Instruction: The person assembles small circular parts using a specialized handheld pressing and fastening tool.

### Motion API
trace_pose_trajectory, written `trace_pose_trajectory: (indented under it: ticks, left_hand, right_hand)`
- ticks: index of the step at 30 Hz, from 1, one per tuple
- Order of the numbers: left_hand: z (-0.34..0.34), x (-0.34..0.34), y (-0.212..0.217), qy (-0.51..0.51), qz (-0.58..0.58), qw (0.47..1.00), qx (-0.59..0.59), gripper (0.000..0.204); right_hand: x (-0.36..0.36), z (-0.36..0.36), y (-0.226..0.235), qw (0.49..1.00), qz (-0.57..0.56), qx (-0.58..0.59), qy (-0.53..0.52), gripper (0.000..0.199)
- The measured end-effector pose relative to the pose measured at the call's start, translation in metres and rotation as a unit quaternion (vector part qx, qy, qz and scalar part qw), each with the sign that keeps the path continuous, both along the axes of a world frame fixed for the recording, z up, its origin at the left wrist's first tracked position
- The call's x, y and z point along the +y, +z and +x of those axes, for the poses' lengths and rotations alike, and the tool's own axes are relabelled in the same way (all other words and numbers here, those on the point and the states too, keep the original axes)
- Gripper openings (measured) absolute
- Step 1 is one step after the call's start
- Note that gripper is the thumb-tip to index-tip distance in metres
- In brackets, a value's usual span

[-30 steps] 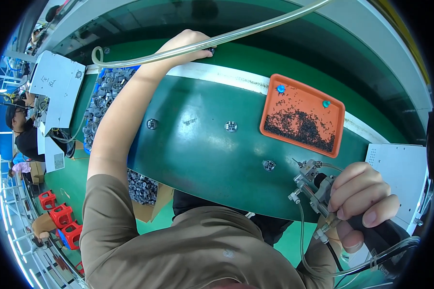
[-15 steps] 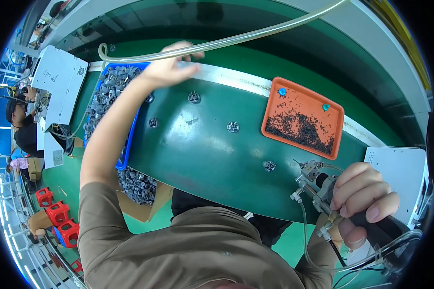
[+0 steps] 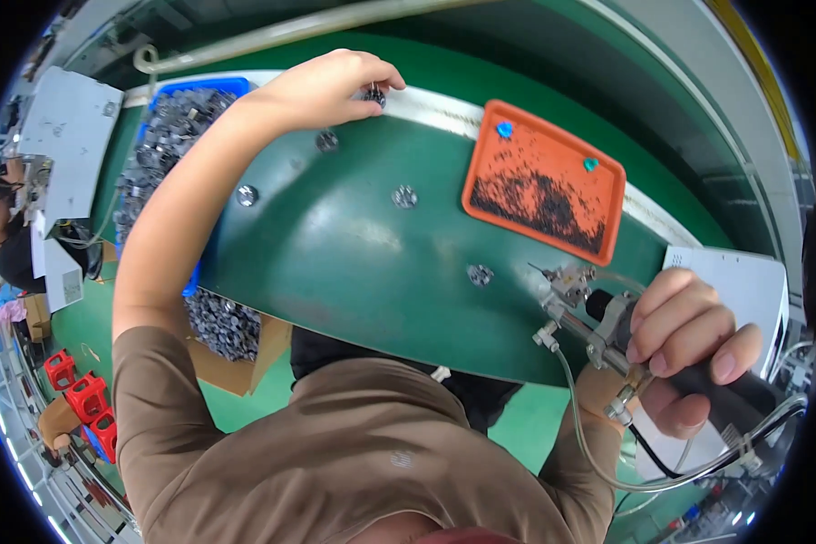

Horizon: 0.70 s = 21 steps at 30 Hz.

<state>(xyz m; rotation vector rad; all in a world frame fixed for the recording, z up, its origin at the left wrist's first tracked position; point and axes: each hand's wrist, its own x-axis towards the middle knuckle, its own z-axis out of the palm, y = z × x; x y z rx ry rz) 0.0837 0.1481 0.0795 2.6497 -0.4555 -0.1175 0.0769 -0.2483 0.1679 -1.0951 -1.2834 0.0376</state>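
Four small, round, grey-and-silver parts lie spread over the green-topped bench, and a fifth round part, dark with silvery bits, sits in the person's left hand at the far edge. From where I stand, thumb and fingers look pinched together on it, above the pale strip along that edge. I'd judge the step in hand to be moving these parts one by one, though whether this one is being lifted or laid down I cannot tell. The next move seems to call for a steady pinch and a clear spot among the others. The right hand, near right, is wrapped round a silver metal tool with a black grip and clear tubes, its thin tip pointing left, near one part but apart from it. Beyond lies a shallow orange plastic tray of tiny black pieces
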Motion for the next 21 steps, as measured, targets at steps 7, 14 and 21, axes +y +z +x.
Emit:
trace_pose_trajectory:
  ticks: [7, 14, 21]
  left_hand:
    - [-0.039, -0.022, -0.025, -0.023, 0.007, 0.999, -0.029, 0.033]
    - [-0.07, -0.082, -0.003, -0.075, -0.203, 0.965, -0.149, 0.023]
    - [-0.081, -0.14, -0.055, -0.196, -0.184, 0.958, -0.105, 0.013]
  right_hand:
    - [0.005, -0.009, -0.006, 0.99, 0.093, 0.107, 0.022, 0.047]
    - [0.008, -0.007, -0.008, 0.996, 0.036, 0.083, 0.008, 0.046]
    - [0.003, 0.001, -0.006, 0.998, -0.032, 0.044, 0.019, 0.054]
